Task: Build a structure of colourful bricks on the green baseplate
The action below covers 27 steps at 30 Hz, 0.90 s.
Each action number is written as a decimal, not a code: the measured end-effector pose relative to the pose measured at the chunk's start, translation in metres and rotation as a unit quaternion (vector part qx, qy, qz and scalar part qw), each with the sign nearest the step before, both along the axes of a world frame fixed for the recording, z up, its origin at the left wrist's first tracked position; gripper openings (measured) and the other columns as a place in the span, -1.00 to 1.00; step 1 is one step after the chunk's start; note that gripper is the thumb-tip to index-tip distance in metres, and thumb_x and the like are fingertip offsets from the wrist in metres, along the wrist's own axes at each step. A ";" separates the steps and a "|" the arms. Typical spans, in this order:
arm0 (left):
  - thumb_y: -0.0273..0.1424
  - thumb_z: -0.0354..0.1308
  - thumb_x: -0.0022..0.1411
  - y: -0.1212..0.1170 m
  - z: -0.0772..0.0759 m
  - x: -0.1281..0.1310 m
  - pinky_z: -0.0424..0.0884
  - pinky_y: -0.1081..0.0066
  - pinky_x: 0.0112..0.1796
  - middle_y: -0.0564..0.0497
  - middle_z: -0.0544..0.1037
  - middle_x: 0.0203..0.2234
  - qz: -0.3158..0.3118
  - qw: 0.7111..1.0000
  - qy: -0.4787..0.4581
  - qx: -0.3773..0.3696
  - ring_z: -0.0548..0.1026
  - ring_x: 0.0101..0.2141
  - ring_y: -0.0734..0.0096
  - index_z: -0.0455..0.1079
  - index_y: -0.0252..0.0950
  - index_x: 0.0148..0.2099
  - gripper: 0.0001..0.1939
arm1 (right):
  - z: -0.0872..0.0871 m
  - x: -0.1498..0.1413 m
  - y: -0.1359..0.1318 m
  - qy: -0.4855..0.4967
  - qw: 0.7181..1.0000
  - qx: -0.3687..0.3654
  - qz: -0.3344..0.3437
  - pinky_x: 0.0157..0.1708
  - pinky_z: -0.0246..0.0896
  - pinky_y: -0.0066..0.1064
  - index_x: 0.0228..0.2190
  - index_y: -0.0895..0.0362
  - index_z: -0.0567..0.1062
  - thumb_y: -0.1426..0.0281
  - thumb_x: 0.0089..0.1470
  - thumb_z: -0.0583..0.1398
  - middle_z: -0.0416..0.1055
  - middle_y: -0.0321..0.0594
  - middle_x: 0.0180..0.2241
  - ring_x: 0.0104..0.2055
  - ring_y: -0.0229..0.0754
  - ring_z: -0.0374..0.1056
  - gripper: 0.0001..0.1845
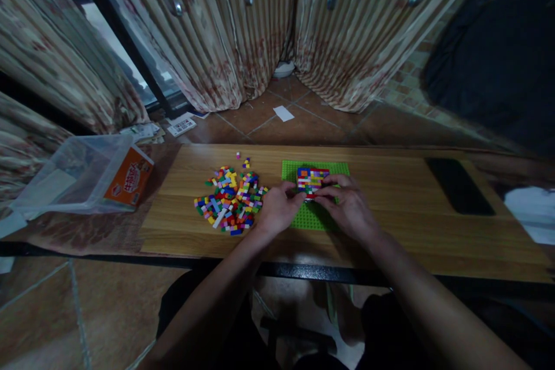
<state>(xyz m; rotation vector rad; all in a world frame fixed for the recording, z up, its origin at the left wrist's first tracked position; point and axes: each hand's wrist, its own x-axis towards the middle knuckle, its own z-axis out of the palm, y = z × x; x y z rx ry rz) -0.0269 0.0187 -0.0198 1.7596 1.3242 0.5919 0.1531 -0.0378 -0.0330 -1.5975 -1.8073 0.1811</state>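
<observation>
A green studded baseplate (314,221) lies on the wooden table, and a small block built of multicoloured toy bricks (309,177) stands on it. My left hand (280,207) is closed, its thumb and index finger pressed at the near left corner of the brick build. From the other side, the fingertips of my right hand (350,205) pinch at the build's right and front edge. Whether a single loose brick sits between the fingertips is too small to tell. A heap of loose toy bricks (229,199) spreads just left of my left hand.
A black phone-like slab (459,186) lies on the right of the wooden table (399,202). Left of the table stands a clear plastic bin (82,176) with an orange label. Patterned curtains (208,40) hang behind, and a white paper (283,113) lies on the tiled floor.
</observation>
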 end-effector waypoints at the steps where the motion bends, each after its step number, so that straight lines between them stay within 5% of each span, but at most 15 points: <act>1: -0.32 0.21 0.15 0.000 -0.002 0.002 0.41 0.39 -0.30 -0.05 0.60 -0.39 0.011 1.000 -0.005 -0.002 0.54 -0.37 0.33 0.48 -0.36 -0.07 -0.68 | -0.001 0.000 0.000 -0.001 1.000 0.001 -0.001 -0.05 0.30 -0.05 -0.38 0.03 0.63 0.32 0.10 0.23 0.39 -0.12 -0.14 -0.07 0.00 0.33 -0.85; 8: -0.35 0.28 0.05 0.005 -0.011 0.009 0.35 0.43 -0.37 -0.02 0.58 -0.43 0.064 0.997 -0.038 -0.036 0.50 -0.42 0.38 0.49 -0.38 -0.15 -0.69 | -0.005 -0.008 -0.003 0.009 0.999 0.011 -0.035 -0.06 0.28 -0.05 -0.39 0.04 0.63 0.34 0.08 0.24 0.42 -0.10 -0.16 -0.06 0.03 0.30 -0.86; 12: -0.37 0.27 0.05 0.007 -0.015 0.010 0.35 0.45 -0.38 -0.01 0.57 -0.43 0.063 0.996 -0.048 -0.028 0.50 -0.43 0.40 0.50 -0.36 -0.18 -0.73 | -0.003 -0.008 -0.001 0.112 0.993 0.005 -0.045 -0.03 0.26 -0.08 -0.38 0.01 0.63 0.28 0.02 0.29 0.46 -0.15 -0.17 -0.07 -0.02 0.35 -0.88; 18: -0.38 0.28 0.04 0.006 -0.012 0.011 0.35 0.45 -0.38 0.00 0.57 -0.45 0.066 0.995 -0.058 -0.036 0.49 -0.44 0.41 0.49 -0.36 -0.16 -0.72 | 0.003 0.012 0.007 0.332 0.929 -0.047 -0.157 -0.17 0.32 -0.19 -0.37 0.07 0.60 0.17 -0.03 0.26 0.56 -0.20 -0.34 -0.27 -0.10 0.45 -0.75; 27: -0.35 0.27 0.05 0.004 -0.007 0.012 0.34 0.44 -0.36 0.00 0.57 -0.43 0.061 0.997 -0.032 -0.034 0.49 -0.41 0.39 0.49 -0.36 -0.17 -0.73 | 0.001 0.000 0.003 0.272 0.939 -0.138 -0.160 -0.27 0.30 -0.21 -0.38 0.13 0.55 0.13 -0.20 0.35 0.55 -0.17 -0.37 -0.34 -0.08 0.44 -0.63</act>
